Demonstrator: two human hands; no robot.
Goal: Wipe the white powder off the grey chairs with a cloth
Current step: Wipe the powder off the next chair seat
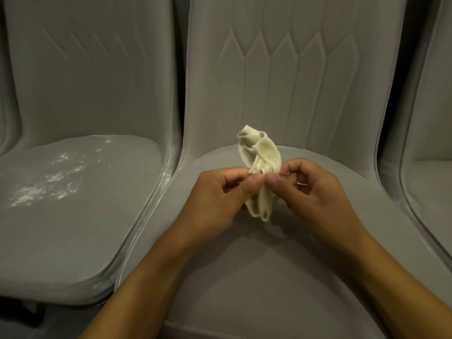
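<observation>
Both hands on the cloth, held up over the middle chair.
Left hand and right hand pinch the bunched cloth between thumbs and fingers above the middle chair; left of the grip, white powder speckles the neighbouring chair.

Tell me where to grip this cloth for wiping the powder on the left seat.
Grip the cloth at its bunched waist, where the left hand and right hand pinch it, coming from above with one hand. The lower flap hangs free, so it can probably sweep the white powder on the left chair.
</observation>
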